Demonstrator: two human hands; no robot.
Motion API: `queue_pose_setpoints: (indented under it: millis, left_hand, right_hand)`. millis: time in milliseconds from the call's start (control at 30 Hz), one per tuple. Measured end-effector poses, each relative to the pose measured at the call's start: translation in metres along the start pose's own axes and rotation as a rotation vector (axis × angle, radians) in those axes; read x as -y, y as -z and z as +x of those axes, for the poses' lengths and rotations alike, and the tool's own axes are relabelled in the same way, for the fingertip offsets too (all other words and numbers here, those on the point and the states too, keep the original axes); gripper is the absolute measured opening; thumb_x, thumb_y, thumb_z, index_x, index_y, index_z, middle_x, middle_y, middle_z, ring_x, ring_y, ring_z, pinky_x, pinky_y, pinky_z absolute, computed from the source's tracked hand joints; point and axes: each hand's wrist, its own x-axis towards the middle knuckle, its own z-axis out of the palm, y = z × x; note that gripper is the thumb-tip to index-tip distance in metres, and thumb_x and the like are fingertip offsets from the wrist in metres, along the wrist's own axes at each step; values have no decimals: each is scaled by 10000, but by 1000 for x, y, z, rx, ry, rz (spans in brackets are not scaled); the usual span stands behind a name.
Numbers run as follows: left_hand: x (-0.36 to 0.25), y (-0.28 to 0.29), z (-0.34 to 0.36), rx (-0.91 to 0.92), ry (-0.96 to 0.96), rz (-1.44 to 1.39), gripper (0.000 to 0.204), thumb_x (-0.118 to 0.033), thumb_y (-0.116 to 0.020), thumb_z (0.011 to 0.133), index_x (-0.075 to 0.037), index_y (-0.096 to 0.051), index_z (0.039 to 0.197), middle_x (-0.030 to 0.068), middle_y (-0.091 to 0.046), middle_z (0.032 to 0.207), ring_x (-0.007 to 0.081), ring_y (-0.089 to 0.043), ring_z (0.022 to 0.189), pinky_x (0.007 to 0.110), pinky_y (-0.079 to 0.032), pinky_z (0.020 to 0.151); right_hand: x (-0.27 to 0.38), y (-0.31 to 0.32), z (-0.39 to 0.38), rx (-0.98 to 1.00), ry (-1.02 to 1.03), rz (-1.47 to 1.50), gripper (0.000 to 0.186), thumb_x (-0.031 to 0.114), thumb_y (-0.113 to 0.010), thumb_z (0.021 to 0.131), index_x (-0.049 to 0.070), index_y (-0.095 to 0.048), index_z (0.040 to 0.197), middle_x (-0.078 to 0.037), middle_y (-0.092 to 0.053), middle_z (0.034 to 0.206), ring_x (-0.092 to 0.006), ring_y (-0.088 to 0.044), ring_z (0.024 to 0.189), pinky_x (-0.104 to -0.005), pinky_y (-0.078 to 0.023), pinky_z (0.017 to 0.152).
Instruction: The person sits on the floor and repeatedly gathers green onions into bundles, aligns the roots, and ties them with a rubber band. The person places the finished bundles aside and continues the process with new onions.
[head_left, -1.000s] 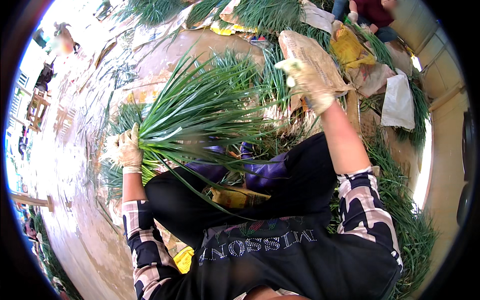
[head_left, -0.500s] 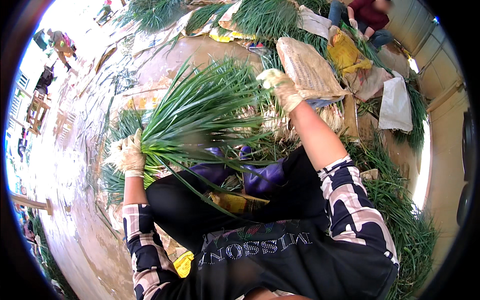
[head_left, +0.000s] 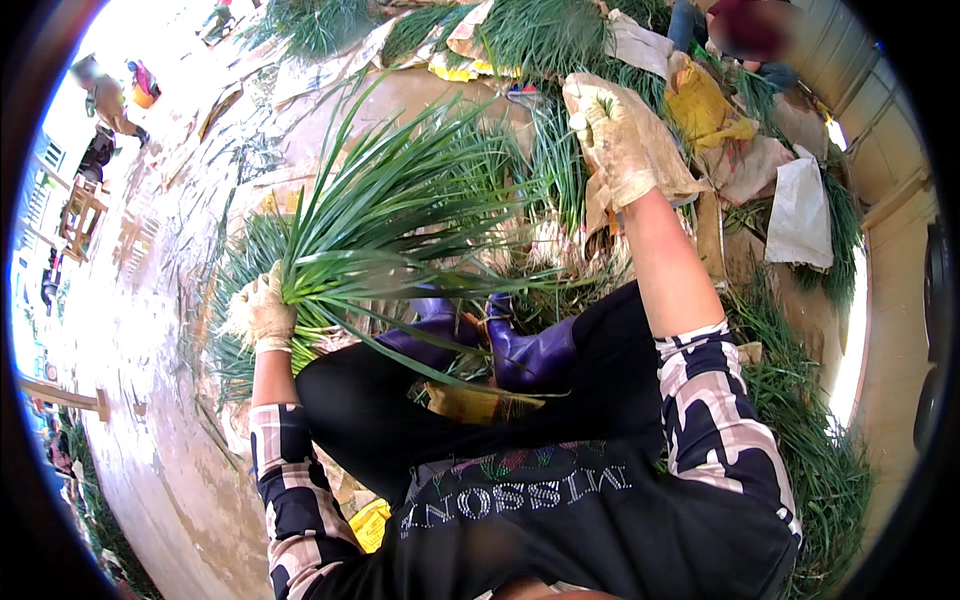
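Observation:
My gloved left hand (head_left: 262,308) is wrapped round a large bunch of spring onions (head_left: 385,215) near its pale stem end. The long green leaves fan out to the right above my knees, and a few droop toward my lap. At the right, my gloved right hand (head_left: 615,145) is raised in front of a brown sack (head_left: 655,140), apart from the bunch. Its fingers are curled closed; a bit of green shows at the fingertips, too small to make out. More spring onions (head_left: 560,165) with white roots lie below and left of that hand.
Purple boots (head_left: 530,355) are in front of me. Heaps of spring onions lie at the back (head_left: 540,35) and along my right side (head_left: 800,450). A yellow sack (head_left: 705,105) and a white sack (head_left: 800,212) lie at the right. Another person (head_left: 750,28) sits at the back right.
My right hand has moved right and slightly away from me, from beside the leaf tips to in front of the brown sack. My left hand keeps its hold on the bunch.

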Motion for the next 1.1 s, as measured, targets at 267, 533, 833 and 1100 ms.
queue_pose_setpoints:
  millis: [267,533,833,1100]
  left_hand:
    - [-1,6,0,-62,4,-50,460,-183,-606,700,-172,-505,1148,52,-548,885,251,-517,893,417,-345,816]
    - [-9,-4,3,-95,-22,-164,328,-182,-603,691,-125,-540,1008,65,-545,881,284,-514,887,428,-351,790]
    - [-20,-11,8,42,-50,-108,309,-185,-576,676,-92,-533,968,74,-566,897,268,-536,897,423,-376,786]
    - [-13,-6,5,182,38,-246,299,-188,-602,686,-148,-555,978,105,-604,898,311,-576,859,426,-445,742]
  right_hand:
    - [21,-48,-9,360,28,-575,285,286,-517,865,112,-552,1088,-76,-607,893,-161,-573,751,-282,-451,713]
    - [-23,-93,7,627,173,-1292,390,341,-465,855,122,-504,1176,-169,-564,1094,-321,-535,1009,-402,-405,852]
    - [-47,-61,30,791,328,-861,245,244,-455,874,74,-608,961,-60,-619,800,-159,-554,705,-290,-454,652]
    - [53,42,20,149,-130,166,291,224,-459,909,-2,-557,1063,64,-449,647,-4,-360,483,-123,-279,419]
